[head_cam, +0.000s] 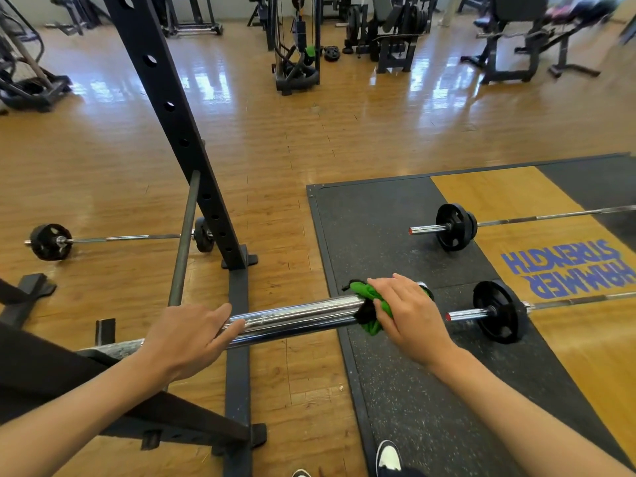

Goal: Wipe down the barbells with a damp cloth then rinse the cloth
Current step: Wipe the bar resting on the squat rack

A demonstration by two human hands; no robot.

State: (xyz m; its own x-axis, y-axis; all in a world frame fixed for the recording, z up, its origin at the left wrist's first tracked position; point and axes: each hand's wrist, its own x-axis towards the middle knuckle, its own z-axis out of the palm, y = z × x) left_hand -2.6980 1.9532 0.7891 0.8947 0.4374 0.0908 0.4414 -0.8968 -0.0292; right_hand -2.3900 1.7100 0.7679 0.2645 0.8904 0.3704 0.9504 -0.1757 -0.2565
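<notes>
Beside the black perforated steel rack upright [165, 98], bear down with the left hand [192, 333], fingers laid nearly straight on the thick chrome barbell sleeve [299, 318] and gripping nothing, to prevent any roll. Work the sleeve in overlapping twists rather than single passes, covering the underside too, probably the easiest part to miss. Hold the crumpled green and black cloth [370, 306] wrapped over the sleeve's right end, right hand [407, 315] curled tight round it, and squeeze firmly while turning. Refold to a fresh face once soiled. Leave the near black-plated barbell [497, 309] and the farther black-plated barbell [456, 228], both lying on the dark rubber platform [378, 228], for afterwards, then rinse
</notes>
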